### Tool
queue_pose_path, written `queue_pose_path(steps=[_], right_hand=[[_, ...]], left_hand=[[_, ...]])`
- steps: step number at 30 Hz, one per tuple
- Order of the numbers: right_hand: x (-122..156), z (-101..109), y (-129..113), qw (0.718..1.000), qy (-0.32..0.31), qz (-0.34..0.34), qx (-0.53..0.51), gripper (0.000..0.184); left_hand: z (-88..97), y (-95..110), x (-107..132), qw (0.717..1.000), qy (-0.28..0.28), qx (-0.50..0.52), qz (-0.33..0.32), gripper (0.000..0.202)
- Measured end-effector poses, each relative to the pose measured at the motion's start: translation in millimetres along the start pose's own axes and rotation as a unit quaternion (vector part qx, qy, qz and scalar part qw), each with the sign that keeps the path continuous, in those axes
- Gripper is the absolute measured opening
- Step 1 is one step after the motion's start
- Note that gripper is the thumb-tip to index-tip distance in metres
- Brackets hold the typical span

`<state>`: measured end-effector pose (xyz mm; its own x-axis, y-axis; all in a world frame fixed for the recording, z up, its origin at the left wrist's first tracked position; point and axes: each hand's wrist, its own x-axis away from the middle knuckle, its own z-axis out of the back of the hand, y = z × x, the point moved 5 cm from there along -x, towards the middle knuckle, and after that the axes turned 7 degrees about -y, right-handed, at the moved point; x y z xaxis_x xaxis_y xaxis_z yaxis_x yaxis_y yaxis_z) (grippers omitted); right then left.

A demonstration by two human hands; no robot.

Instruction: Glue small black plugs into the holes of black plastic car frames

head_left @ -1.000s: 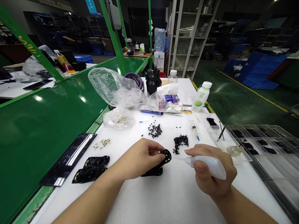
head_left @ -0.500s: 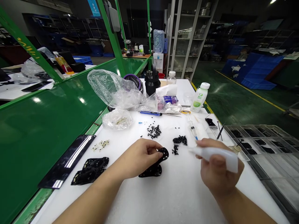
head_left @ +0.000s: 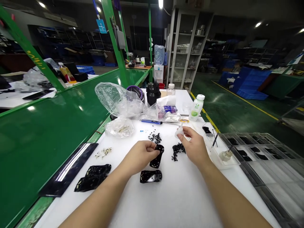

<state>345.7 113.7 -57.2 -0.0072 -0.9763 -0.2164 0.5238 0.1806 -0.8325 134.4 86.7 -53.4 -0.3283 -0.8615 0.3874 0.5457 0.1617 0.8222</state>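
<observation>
While the left hand (head_left: 140,155) curls over its far end, a black perforated plastic frame (head_left: 156,161) lies near the middle of the white table (head_left: 180,199). Its long axis runs slantwise, with the near end toward the person's centre and the far end up and to the right. The left grip is closed, thumb and fingers pinching that far end, a hold that seems to steady the frame and leave its face open. The near end appears to sit on the table; whether the far end is raised is hard to tell.

The right hand (head_left: 194,144) hangs apart from the frame, its grip pinched on a small crumpled white translucent scrap (head_left: 180,133), material unclear. Below that hand lies a loose heap of small black pieces (head_left: 177,151), within easy reach of the frame. A second black perforated frame (head_left: 150,176) lies flat just nearer the person, long axis crosswise. Two more black frames (head_left: 92,178) sit further left, beside a glossy black panel (head_left: 68,169). Another scatter of small black pieces (head_left: 155,137) lies beyond the hands, near a blue-handled knife (head_left: 148,121).
</observation>
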Motion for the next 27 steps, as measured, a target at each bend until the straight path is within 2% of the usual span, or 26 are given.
queue_pose_path(steps=[3,10,14,20,27], right_hand=[[-4,-4,2,0.997,-0.013,-0.004,0.073,0.036],[-8,8,11,0.986,0.001,-0.037,0.163,0.030],[-8,4,8,0.978,-0.019,-0.041,0.204,0.026],[-6,-5,5,0.976,-0.044,-0.028,0.210,0.025],[-6,-16,5,0.984,-0.083,0.001,0.159,0.027]], left_hand=[[1.4,-4,-2,0.999,0.016,0.028,-0.016,0.035],[3.4,-5,-1,0.998,0.039,0.053,-0.026,0.036],[3.1,-6,-3,0.998,0.043,0.045,-0.022,0.036],[-1.3,-6,-4,0.999,0.029,0.038,-0.025,0.037],[-2.5,-5,-4,0.999,0.028,0.032,-0.020,0.036]])
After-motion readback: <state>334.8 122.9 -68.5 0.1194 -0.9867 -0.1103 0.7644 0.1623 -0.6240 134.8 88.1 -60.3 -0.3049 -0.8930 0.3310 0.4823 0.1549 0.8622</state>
